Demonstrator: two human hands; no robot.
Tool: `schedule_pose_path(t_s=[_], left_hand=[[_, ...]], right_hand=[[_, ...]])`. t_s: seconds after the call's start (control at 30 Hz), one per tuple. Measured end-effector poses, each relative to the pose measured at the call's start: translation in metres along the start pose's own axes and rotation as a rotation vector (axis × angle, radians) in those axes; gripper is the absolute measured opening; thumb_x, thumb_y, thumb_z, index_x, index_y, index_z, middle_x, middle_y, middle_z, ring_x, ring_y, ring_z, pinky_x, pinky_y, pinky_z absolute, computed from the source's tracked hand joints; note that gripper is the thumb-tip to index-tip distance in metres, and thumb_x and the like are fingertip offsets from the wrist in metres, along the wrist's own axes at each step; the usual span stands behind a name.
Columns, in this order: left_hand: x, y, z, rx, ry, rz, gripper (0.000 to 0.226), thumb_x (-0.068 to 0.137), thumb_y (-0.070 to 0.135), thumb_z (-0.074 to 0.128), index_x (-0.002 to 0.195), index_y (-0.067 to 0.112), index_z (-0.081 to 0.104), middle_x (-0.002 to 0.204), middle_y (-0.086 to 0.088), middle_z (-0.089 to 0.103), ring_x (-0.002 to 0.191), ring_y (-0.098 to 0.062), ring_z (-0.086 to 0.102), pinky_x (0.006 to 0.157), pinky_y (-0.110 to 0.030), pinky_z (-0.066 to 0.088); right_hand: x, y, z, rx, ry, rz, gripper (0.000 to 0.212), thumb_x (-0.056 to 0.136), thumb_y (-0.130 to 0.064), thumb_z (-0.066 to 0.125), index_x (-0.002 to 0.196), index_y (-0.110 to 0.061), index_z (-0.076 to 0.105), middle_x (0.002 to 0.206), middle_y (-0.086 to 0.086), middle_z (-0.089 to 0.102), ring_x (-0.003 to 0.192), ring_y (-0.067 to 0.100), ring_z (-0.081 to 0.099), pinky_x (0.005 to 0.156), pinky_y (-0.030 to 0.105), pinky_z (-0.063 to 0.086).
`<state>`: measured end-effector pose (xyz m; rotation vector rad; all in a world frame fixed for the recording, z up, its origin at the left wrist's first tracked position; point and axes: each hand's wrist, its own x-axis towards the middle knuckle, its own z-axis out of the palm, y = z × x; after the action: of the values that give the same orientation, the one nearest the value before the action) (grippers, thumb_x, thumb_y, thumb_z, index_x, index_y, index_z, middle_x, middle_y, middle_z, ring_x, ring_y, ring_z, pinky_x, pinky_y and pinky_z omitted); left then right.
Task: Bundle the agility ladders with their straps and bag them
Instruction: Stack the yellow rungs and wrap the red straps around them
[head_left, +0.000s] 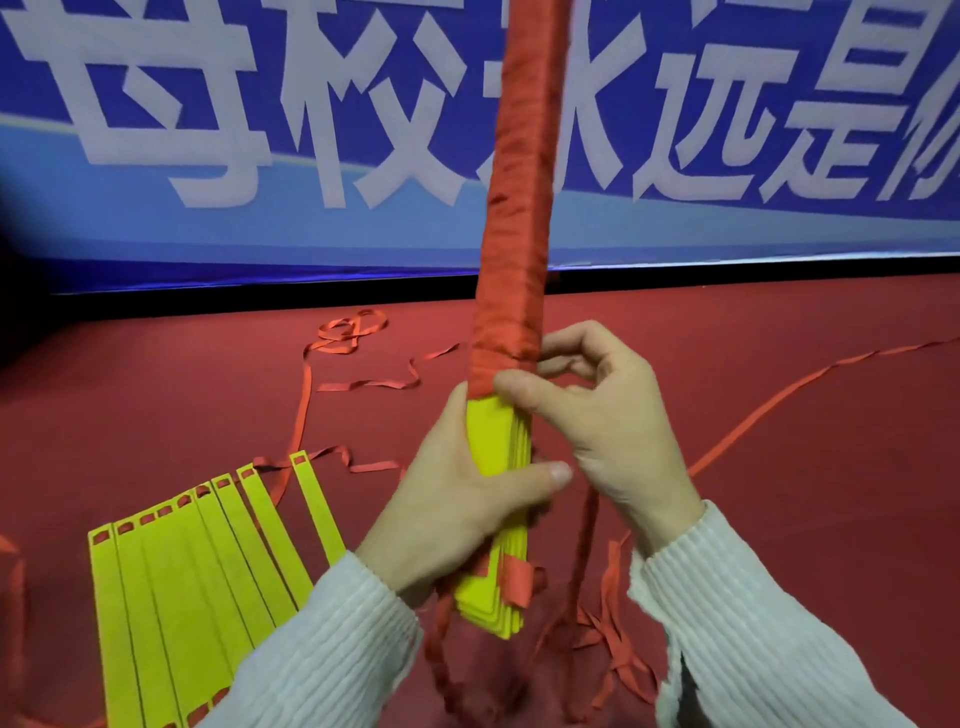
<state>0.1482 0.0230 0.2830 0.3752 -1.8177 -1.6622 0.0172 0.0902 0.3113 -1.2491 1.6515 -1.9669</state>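
A stack of yellow ladder rungs (498, 441) stands upright in the middle of the head view, its upper part wound tight in red strap (519, 182). My left hand (467, 499) grips the bare yellow lower part of this bundle. My right hand (602, 415) pinches the lowest red wrap at the bundle's right side, thumb across the front. Loose red strap (587, 561) hangs down below the hands. A second ladder (197, 571) lies fanned out on the floor at lower left, its yellow rungs side by side with red strap through their ends.
Red carpet (779, 519) covers the floor. Tangled red straps (353, 332) trail across it behind the ladders, and one long strap (779, 400) runs off to the right. A blue banner with large white characters (260, 104) stands along the back.
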Motion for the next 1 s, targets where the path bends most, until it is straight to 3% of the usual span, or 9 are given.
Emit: schedule_pose_path(t_s=[0.13,0.27,0.37,0.43,0.53,0.63,0.8,0.9,1.0], left_hand=[[0.006,-0.015,0.002,0.027,0.223,0.008,0.034,0.087,-0.007,0.069,0.11,0.017,0.061,0.07,0.003,0.063,0.061,-0.018,0.06,0.059,-0.033,0.051],[0.011,-0.026,-0.012,0.157,0.297,0.026,0.034,0.085,0.01,0.077,0.108,0.026,0.059,0.071,0.016,0.061,0.069,-0.014,0.061,0.07,-0.037,0.051],[0.013,-0.022,-0.013,0.264,0.323,0.049,0.042,0.08,0.024,0.077,0.116,0.035,0.057,0.083,0.016,0.064,0.079,-0.017,0.065,0.081,-0.048,0.057],[0.013,-0.022,-0.014,0.299,0.331,0.067,0.046,0.078,0.031,0.076,0.118,0.039,0.055,0.086,0.01,0.067,0.08,-0.026,0.068,0.082,-0.056,0.058],[0.013,-0.022,-0.012,0.291,0.323,0.105,0.047,0.077,0.034,0.075,0.119,0.042,0.055,0.086,0.007,0.067,0.077,-0.029,0.067,0.08,-0.063,0.056],[0.012,-0.019,-0.01,0.325,0.324,0.152,0.048,0.078,0.032,0.075,0.122,0.039,0.054,0.086,0.01,0.065,0.076,-0.023,0.064,0.081,-0.058,0.057],[0.013,-0.018,-0.012,0.353,0.327,0.177,0.057,0.079,0.032,0.075,0.13,0.037,0.052,0.09,0.011,0.066,0.083,-0.029,0.069,0.083,-0.056,0.057],[0.01,-0.018,-0.013,0.314,0.285,0.193,0.05,0.081,0.028,0.076,0.125,0.038,0.053,0.083,0.014,0.064,0.076,-0.025,0.064,0.077,-0.053,0.056],[0.005,-0.013,-0.013,0.21,0.18,0.203,0.046,0.087,0.006,0.079,0.121,0.027,0.055,0.081,0.013,0.065,0.068,-0.013,0.061,0.067,-0.03,0.051]], right_hand=[[0.003,0.001,-0.014,-0.178,-0.16,0.088,0.023,0.085,-0.018,0.082,0.106,-0.019,0.073,0.082,-0.009,0.067,0.064,-0.002,0.056,0.062,0.013,0.042],[0.004,0.002,-0.027,-0.256,-0.175,0.018,0.011,0.085,-0.013,0.082,0.093,-0.02,0.079,0.076,-0.011,0.067,0.067,0.008,0.053,0.066,0.021,0.041],[0.009,0.0,-0.026,-0.289,-0.162,-0.046,0.012,0.085,-0.008,0.081,0.094,-0.016,0.08,0.07,-0.013,0.063,0.063,-0.001,0.052,0.065,0.013,0.04],[0.009,0.001,-0.026,-0.155,-0.149,-0.017,0.012,0.092,-0.006,0.073,0.1,-0.012,0.079,0.066,-0.013,0.063,0.057,0.0,0.05,0.055,0.012,0.038],[0.008,0.006,-0.021,0.223,-0.127,0.255,0.02,0.101,-0.007,0.058,0.11,-0.013,0.075,0.072,-0.002,0.064,0.061,0.006,0.051,0.044,0.015,0.032],[0.006,0.011,-0.013,0.261,-0.213,0.403,0.019,0.104,-0.011,0.053,0.111,-0.013,0.071,0.065,-0.004,0.05,0.051,0.004,0.037,0.041,0.015,0.026],[0.004,0.001,-0.018,0.071,-0.211,0.165,0.009,0.094,-0.016,0.073,0.087,-0.02,0.069,0.056,-0.014,0.043,0.045,0.003,0.031,0.041,0.015,0.025],[0.002,-0.001,-0.015,0.298,-0.301,0.388,0.022,0.095,-0.03,0.066,0.076,-0.02,0.065,0.062,-0.004,0.044,0.051,0.007,0.032,0.043,0.017,0.022],[0.0,0.006,-0.003,0.225,-0.244,0.371,0.034,0.106,-0.027,0.051,0.074,-0.017,0.059,0.065,-0.004,0.055,0.052,0.007,0.041,0.044,0.018,0.027]])
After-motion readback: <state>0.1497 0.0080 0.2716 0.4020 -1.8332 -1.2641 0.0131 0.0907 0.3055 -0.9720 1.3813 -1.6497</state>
